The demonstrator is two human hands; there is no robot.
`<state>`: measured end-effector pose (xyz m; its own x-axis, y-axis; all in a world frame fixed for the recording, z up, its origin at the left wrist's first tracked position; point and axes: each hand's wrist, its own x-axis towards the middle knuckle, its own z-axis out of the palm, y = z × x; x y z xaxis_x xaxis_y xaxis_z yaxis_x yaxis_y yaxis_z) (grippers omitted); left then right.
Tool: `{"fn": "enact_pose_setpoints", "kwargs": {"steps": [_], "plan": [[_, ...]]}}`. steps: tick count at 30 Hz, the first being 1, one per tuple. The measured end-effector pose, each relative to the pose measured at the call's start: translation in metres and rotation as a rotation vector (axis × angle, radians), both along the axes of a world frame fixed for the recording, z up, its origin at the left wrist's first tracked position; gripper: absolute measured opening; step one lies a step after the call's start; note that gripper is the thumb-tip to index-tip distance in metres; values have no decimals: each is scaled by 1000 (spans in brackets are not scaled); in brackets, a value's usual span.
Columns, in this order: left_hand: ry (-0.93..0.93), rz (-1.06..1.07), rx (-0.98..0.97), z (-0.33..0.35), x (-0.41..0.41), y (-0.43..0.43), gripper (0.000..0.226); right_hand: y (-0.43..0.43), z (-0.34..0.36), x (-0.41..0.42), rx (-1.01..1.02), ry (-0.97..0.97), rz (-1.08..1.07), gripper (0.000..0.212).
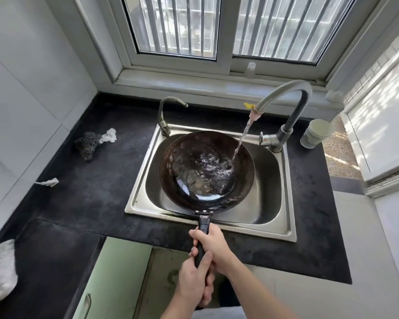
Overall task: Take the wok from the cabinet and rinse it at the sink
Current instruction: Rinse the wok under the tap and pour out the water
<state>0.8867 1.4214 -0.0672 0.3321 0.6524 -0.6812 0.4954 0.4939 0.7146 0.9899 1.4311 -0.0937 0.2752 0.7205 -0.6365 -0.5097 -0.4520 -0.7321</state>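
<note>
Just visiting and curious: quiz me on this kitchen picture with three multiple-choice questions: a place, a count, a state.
1. Where does the white cup stand?
A. on the windowsill
B. on a shelf
C. on the black counter, right of the tall faucet

2. How many faucets stand at the sink?
A. two
B. one
C. three

3. The tall faucet is:
A. off
B. running into the wok
C. spraying the window

Answers:
1 C, it sits beside that faucet's base.
2 A, a small faucet stands left of the tall one.
3 B, a stream falls into the wok, gripped by the left hand and right hand.
</note>
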Motion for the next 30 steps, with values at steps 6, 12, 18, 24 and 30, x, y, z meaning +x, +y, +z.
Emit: {"fn": "enact_pose_setpoints", "kwargs": {"steps": [6,12,18,24,30], "plan": [[-51,5,-96,-6,-7,-6,41,-11,3,-7,-34,-55,-50,18],[-37,-48,-64,-6,-4,-13,35,-21,-1,-3,-26,-47,-62,16],[0,-48,11,-4,-5,-9,37,-11,-1,-3,-13,33,-52,17],[-12,-27,-17,-4,-4,-4,41,-5,1,-3,-21,77,-50,17],[-101,39,-161,-13,3,-8,35,-11,1,4,-93,-15,-97,19]]}}
